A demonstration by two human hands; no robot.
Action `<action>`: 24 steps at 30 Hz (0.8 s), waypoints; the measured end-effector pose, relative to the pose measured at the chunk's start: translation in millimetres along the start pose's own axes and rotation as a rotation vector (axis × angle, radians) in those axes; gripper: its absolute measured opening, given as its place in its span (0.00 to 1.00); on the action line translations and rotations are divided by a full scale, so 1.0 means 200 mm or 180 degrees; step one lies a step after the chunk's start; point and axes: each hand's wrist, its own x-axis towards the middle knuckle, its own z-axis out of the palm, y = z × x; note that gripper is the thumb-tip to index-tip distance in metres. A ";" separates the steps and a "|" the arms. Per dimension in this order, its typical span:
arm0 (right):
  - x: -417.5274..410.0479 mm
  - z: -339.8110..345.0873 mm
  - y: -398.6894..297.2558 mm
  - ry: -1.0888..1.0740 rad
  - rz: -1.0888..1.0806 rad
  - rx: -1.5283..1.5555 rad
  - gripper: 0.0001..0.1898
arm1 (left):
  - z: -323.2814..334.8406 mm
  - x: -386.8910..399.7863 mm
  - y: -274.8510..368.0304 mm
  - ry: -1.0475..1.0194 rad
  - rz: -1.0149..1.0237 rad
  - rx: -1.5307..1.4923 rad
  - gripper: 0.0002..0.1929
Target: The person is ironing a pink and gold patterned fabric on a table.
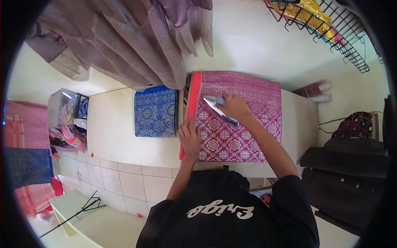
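Observation:
A magenta cloth with silver floral patterns (238,145) lies flat before me, a plain red band (194,96) running down its left side. On its upper part rests a clothes iron (221,114) with a shiny body, its tip towards the upper left. My right hand (234,107) is wrapped around the iron's grey-blue handle. My left hand (189,139) lies palm down on the red band, fingers spread, holding nothing. Just left of it sits a folded blue cloth with grey patterns (156,113) on the white table (111,124).
Greyish-mauve garments (133,46) hang over the table's back. A black wire rack (325,28) with yellow fabric is mounted at the upper right. A cord (332,121) runs off the table's right end. Clothes and a clear plastic box (62,107) stand at the left, a black stand (83,209) below.

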 end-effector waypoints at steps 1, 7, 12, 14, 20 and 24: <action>-0.07 0.00 0.00 -0.0020 -0.0030 -0.0022 0.29 | 0.01 -0.01 -0.01 -0.0012 0.0233 0.0185 0.24; -0.30 -0.16 0.27 0.0044 0.0915 -0.0100 0.29 | 0.00 0.00 -0.01 -0.0342 0.0727 0.0136 0.19; -0.27 -0.15 0.61 0.0895 0.1480 0.0321 0.29 | 0.05 -0.01 -0.02 -0.0298 0.0719 -0.0086 0.17; -0.37 -0.17 0.47 0.0543 0.1254 0.0289 0.30 | 0.05 -0.01 -0.03 -0.0253 0.0376 -0.0007 0.15; -0.79 -0.19 0.40 -0.0674 0.0564 -0.0217 0.30 | 0.02 0.01 -0.01 -0.0366 -0.0011 -0.0240 0.17; -0.73 -0.18 0.67 0.0829 0.1139 -0.0209 0.31 | 0.00 0.05 -0.01 -0.0384 -0.0166 -0.0875 0.18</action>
